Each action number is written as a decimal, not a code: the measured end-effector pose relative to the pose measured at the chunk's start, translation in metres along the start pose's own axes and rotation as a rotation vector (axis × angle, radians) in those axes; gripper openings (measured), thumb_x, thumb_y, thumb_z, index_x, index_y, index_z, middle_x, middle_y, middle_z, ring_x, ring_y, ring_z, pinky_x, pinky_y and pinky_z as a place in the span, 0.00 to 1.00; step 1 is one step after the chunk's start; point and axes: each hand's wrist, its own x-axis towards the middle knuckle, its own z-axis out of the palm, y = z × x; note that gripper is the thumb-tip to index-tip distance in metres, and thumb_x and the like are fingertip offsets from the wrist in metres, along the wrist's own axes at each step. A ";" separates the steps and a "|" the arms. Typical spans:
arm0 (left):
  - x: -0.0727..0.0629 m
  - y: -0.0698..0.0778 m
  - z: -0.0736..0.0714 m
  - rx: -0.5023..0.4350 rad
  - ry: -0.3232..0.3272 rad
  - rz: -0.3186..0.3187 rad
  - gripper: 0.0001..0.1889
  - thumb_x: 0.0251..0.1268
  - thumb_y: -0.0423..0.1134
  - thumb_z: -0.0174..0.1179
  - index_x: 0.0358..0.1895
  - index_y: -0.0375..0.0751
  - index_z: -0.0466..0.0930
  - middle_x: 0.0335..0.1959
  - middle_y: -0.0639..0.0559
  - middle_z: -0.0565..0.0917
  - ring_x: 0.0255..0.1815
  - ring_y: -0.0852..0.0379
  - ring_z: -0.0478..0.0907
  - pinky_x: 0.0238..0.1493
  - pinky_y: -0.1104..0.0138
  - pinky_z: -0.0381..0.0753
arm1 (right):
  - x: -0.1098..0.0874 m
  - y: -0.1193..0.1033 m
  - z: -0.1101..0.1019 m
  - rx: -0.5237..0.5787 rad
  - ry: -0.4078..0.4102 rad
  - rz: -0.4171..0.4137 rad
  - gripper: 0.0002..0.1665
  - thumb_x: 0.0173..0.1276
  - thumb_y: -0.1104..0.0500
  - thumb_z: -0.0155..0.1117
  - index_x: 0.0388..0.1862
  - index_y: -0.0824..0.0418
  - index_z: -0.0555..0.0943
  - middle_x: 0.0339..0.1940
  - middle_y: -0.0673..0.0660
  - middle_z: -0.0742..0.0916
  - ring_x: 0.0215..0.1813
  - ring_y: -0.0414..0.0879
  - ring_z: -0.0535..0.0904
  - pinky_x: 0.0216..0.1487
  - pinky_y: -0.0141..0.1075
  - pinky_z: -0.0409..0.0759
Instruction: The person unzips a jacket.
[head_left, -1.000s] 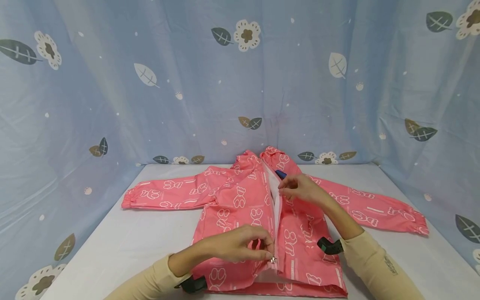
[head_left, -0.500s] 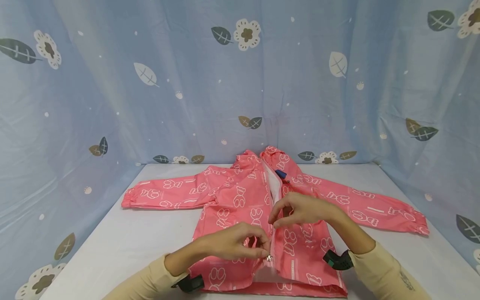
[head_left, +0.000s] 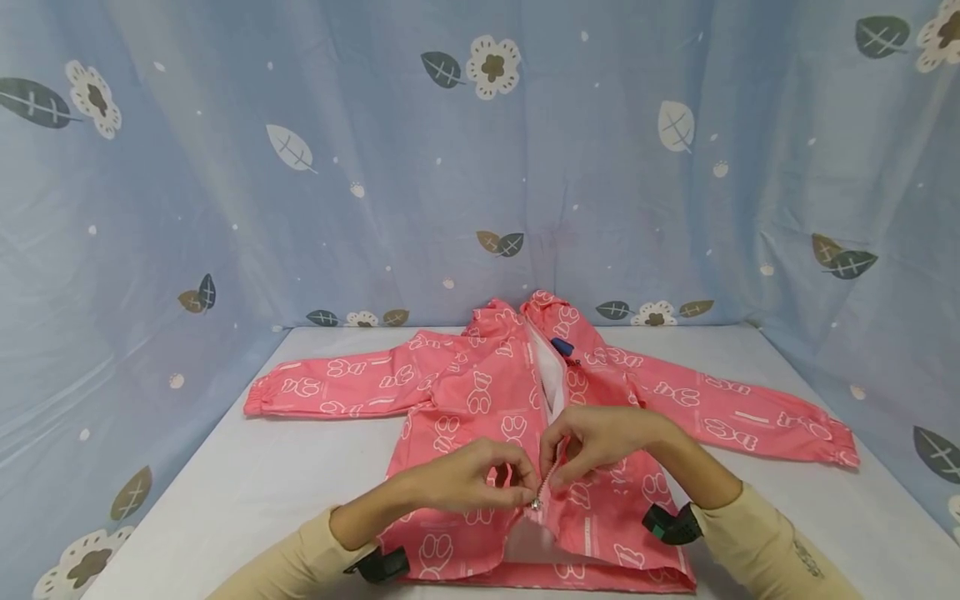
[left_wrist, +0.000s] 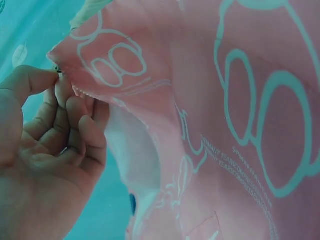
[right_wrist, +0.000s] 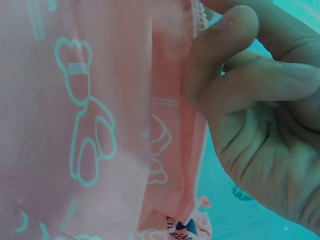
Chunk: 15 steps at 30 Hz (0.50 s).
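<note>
A pink jacket (head_left: 457, 400) with white bear outlines lies spread with its sleeves out and its front edges parted above the zipper slider (head_left: 536, 503). My left hand (head_left: 468, 479) pinches the small metal slider low on the front between thumb and forefinger; in the left wrist view the fingertips cover most of it. Just above and to the right, my right hand (head_left: 603, 439) pinches the zipper edge of the right front panel. The right wrist view has the zipper teeth (right_wrist: 201, 17) beside the curled fingers of that hand.
The jacket rests on a white table (head_left: 300, 475). Behind and at the sides hangs a blue curtain (head_left: 375, 208) with leaves and flowers. A dark blue tag (head_left: 562, 347) lies near the collar. Both wrists carry black cameras.
My right hand has come down along the right front edge toward the slider and now grips the edge there. My left hand, still pinching the slider, has shifted slightly up and left.
</note>
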 end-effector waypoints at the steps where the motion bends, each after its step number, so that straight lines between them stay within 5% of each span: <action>1: 0.000 0.000 0.000 -0.006 0.004 -0.002 0.04 0.71 0.41 0.58 0.41 0.47 0.80 0.32 0.54 0.82 0.32 0.71 0.72 0.35 0.75 0.77 | 0.000 0.000 0.001 0.009 -0.008 0.003 0.09 0.66 0.54 0.69 0.43 0.55 0.85 0.22 0.59 0.82 0.12 0.43 0.67 0.16 0.24 0.69; 6: 0.001 -0.003 0.001 -0.030 0.019 -0.031 0.03 0.70 0.40 0.59 0.40 0.47 0.80 0.30 0.53 0.81 0.31 0.70 0.72 0.34 0.75 0.76 | 0.002 -0.001 0.004 0.038 -0.044 -0.019 0.09 0.67 0.55 0.67 0.44 0.55 0.86 0.24 0.70 0.81 0.10 0.56 0.69 0.16 0.25 0.71; 11: 0.001 -0.005 0.002 -0.039 0.020 -0.055 0.03 0.69 0.40 0.59 0.40 0.47 0.81 0.31 0.53 0.82 0.31 0.70 0.73 0.35 0.74 0.78 | 0.005 0.001 0.006 0.047 -0.053 -0.054 0.10 0.67 0.56 0.67 0.44 0.58 0.87 0.19 0.69 0.79 0.12 0.38 0.69 0.16 0.23 0.69; 15: 0.001 -0.006 0.002 -0.046 0.019 -0.064 0.03 0.69 0.39 0.60 0.41 0.46 0.82 0.31 0.53 0.83 0.32 0.70 0.75 0.36 0.73 0.80 | 0.006 0.002 0.005 0.073 -0.056 -0.085 0.09 0.68 0.59 0.66 0.44 0.60 0.87 0.19 0.71 0.79 0.09 0.49 0.67 0.16 0.24 0.69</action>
